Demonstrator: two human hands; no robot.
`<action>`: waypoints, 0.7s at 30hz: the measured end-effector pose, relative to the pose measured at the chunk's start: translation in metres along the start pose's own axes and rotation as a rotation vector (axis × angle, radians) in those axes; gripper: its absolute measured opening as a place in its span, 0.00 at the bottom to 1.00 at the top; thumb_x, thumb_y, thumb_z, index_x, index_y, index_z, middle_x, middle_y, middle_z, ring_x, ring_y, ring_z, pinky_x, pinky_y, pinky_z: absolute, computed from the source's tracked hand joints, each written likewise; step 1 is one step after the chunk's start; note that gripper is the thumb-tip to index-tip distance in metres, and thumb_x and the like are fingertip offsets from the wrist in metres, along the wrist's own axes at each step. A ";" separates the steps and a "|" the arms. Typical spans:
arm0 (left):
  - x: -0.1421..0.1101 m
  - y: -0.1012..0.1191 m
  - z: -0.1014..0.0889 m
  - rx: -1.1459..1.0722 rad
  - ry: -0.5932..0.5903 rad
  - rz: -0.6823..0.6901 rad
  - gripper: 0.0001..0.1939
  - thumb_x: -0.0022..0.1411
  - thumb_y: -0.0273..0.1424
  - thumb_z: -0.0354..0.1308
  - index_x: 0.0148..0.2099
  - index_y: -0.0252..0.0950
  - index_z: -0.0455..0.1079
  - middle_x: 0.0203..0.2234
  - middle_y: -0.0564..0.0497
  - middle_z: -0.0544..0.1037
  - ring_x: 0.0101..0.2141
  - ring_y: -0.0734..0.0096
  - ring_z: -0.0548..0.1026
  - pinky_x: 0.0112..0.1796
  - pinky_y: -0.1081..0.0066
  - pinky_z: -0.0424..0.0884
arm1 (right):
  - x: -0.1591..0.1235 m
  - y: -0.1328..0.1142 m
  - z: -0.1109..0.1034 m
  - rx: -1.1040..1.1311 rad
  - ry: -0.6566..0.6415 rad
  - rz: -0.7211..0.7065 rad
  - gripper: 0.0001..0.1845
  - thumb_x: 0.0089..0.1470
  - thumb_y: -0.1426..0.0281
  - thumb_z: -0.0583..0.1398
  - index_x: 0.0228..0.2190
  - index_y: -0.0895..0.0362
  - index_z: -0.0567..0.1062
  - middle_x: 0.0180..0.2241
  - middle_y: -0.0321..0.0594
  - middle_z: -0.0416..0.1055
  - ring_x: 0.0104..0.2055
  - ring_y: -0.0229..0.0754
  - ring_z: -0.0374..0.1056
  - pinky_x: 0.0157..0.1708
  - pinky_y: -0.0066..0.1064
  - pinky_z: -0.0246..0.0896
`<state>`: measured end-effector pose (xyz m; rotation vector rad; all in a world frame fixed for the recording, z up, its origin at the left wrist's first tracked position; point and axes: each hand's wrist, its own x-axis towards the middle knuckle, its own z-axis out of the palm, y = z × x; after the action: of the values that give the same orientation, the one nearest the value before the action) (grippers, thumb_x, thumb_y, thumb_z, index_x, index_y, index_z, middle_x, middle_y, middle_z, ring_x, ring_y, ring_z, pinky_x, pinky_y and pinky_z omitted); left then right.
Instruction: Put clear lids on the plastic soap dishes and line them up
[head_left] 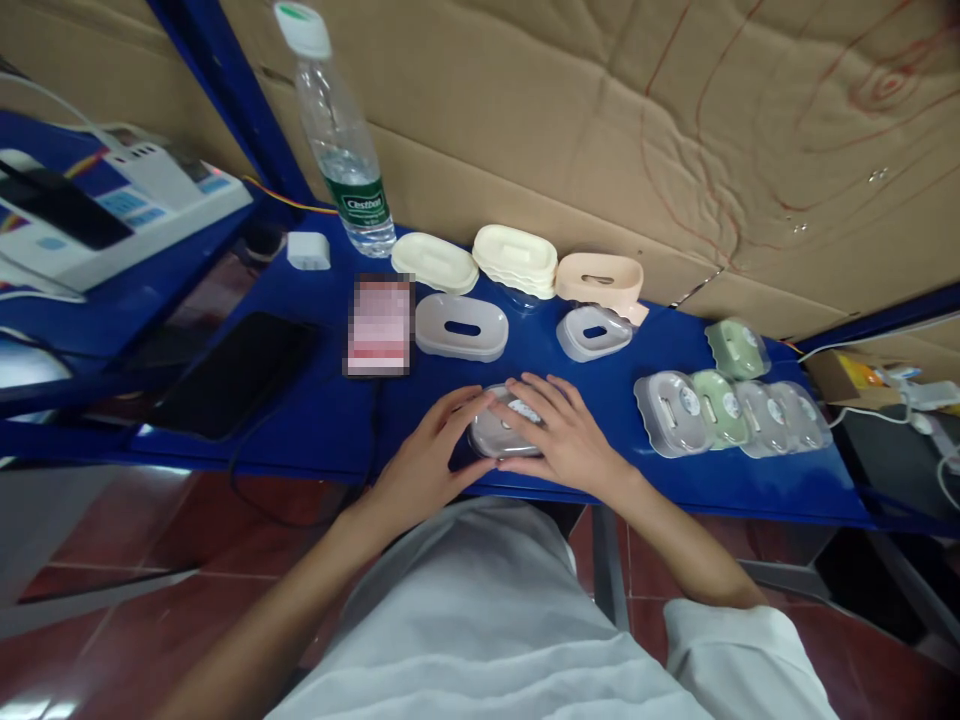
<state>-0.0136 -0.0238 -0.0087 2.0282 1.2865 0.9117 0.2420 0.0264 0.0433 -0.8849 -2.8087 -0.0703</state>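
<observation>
- Clear-lidded grey case [495,430]: on the near part of the blue counter [607,400], directly in front of the person's body and between the two hands, both of which touch it.
- Long axis: it seems to run left to right, roughly along the counter's near edge, with one end towards each hand. The right end is covered, so the full outline cannot be told.
- Left hand [431,445]: part open and curved around the left end, fingers at the far side and thumb at the near side, with that end in its hold.
- Right hand [566,430]: fingers spread and slightly bent across the lid from the right, thumb along the near edge, holding that side. It covers more of the case than the left hand does; neither hand has any reach to make, as both are in contact.
- Thumbs: they come close together at the near edge; whether they touch cannot be told.
- Around it: a pale grey dish [491,328] lies beyond the case, a little to the left. A lidded grey pack [675,415] stands well apart to the right, beside other lidded packs [729,405].
</observation>
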 end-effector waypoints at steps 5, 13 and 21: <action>0.000 0.000 -0.001 0.016 -0.019 0.030 0.39 0.75 0.35 0.64 0.81 0.51 0.53 0.73 0.42 0.67 0.72 0.52 0.69 0.68 0.51 0.72 | -0.004 -0.013 0.004 -0.021 0.027 0.093 0.40 0.71 0.46 0.61 0.75 0.48 0.65 0.73 0.52 0.66 0.77 0.63 0.58 0.75 0.65 0.53; 0.000 -0.006 0.001 0.055 -0.033 0.093 0.36 0.77 0.39 0.63 0.80 0.51 0.57 0.74 0.43 0.67 0.71 0.54 0.70 0.70 0.52 0.70 | -0.025 -0.013 0.014 -0.072 0.087 0.064 0.34 0.70 0.50 0.64 0.71 0.44 0.71 0.69 0.50 0.72 0.78 0.62 0.59 0.73 0.63 0.58; 0.000 0.003 0.000 0.161 -0.035 0.112 0.32 0.80 0.40 0.58 0.79 0.46 0.58 0.70 0.43 0.74 0.67 0.54 0.74 0.66 0.53 0.73 | -0.047 0.012 -0.039 0.121 0.061 0.159 0.33 0.69 0.55 0.67 0.70 0.47 0.72 0.73 0.52 0.66 0.76 0.59 0.62 0.70 0.57 0.67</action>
<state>-0.0122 -0.0246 -0.0060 2.2508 1.2739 0.8421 0.2933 0.0060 0.0721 -1.0535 -2.6443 0.0932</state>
